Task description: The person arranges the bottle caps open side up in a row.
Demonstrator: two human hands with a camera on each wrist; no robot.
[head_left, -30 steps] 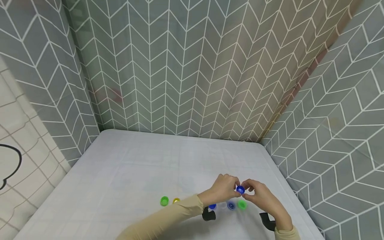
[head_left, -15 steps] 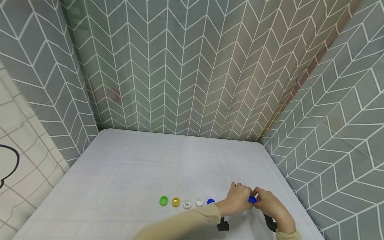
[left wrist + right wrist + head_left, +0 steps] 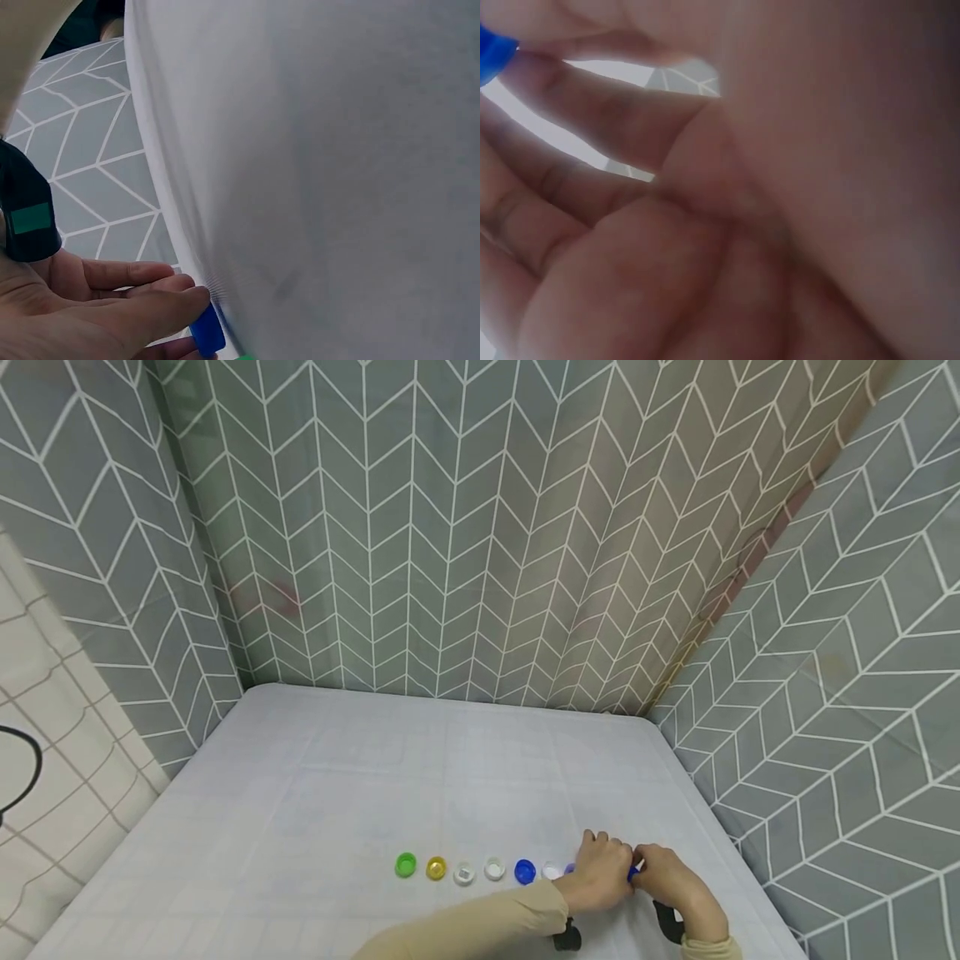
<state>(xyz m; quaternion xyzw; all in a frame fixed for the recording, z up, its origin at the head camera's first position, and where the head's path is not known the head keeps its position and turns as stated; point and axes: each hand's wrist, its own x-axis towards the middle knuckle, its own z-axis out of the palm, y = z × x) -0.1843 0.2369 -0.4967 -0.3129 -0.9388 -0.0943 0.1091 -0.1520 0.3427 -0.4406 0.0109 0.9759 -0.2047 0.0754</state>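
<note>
Both hands meet at the right front of the table around one blue bottle cap (image 3: 633,873). My left hand (image 3: 602,872) pinches that cap (image 3: 208,330) between thumb and fingers, as the left wrist view shows. From the other side, my right hand (image 3: 670,881) also pinches it; its blue edge (image 3: 495,54) shows at the fingertips in the right wrist view. A sliver of a green cap (image 3: 244,358) peeks in below the held cap in the left wrist view. In the head view my left hand hides the right end of the row of caps.
Leftward on the white-covered table (image 3: 360,777) runs a row of caps: green (image 3: 406,865), yellow (image 3: 437,867), two whitish ones, a blue cap (image 3: 525,872), another whitish cap (image 3: 551,870) and a partly covered bluish one. Patterned curtains (image 3: 450,527) surround the table.
Both hands have come down and nearer the body with the blue cap, the left one also shifting right. Caps once behind the left forearm now show.
</note>
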